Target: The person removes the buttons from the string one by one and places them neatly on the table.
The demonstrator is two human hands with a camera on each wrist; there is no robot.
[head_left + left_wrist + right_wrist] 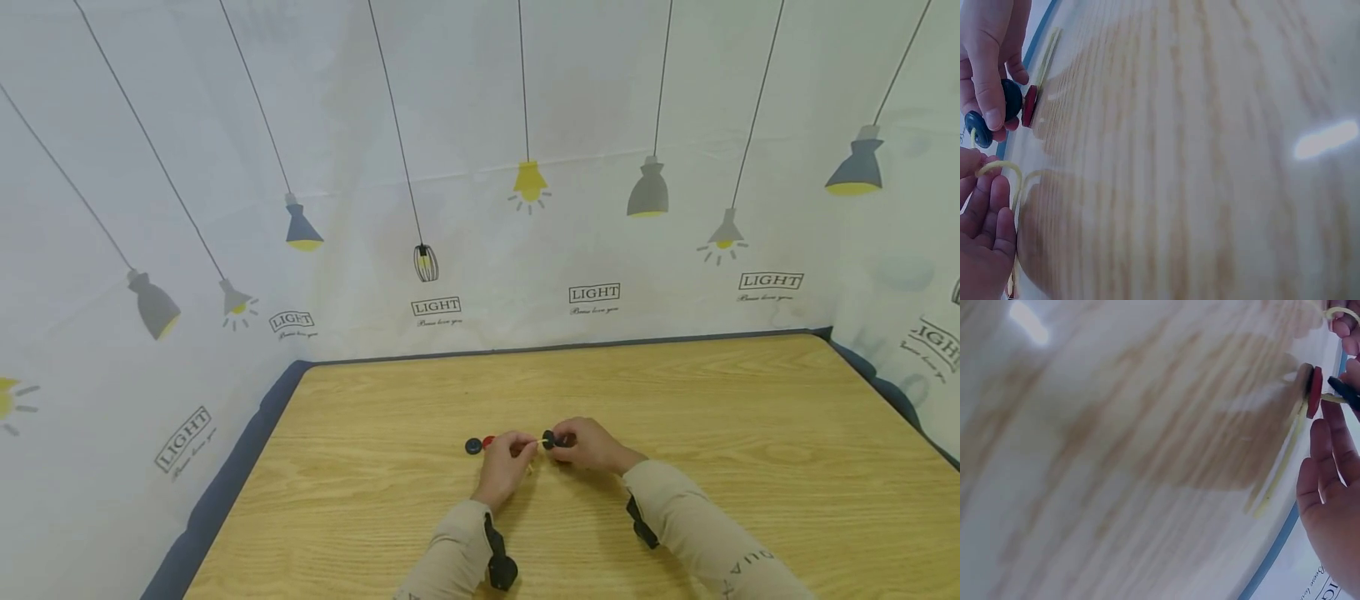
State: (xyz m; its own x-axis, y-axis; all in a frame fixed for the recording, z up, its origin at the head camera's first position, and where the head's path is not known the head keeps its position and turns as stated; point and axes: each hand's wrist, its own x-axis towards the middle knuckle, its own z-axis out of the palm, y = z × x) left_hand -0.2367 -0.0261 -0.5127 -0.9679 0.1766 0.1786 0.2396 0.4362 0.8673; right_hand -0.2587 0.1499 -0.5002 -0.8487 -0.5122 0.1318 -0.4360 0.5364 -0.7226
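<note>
My left hand [504, 468] pinches a thin yellow cord [1007, 165] between thumb and fingertips. Close by on the right, my right hand [591, 446] pinches a dark button-like disc [549, 439], and the cord runs into this disc. In the left wrist view, a dark disc [979, 129] with the cord at it sits at the right hand's fingertips, and a second dark disc [1012, 100] shows behind its finger. A red disc [1314, 392] is beside them, low over the tabletop, with yellow cord [1279, 462] trailing away. The fingers partly hide the discs.
On the wooden table [360, 500], another dark disc [473, 447] and a red disc [489, 441] lie left of the left hand, the red one partly covered. A white wall cloth [480, 233] printed with lamps stands behind the table's far edge.
</note>
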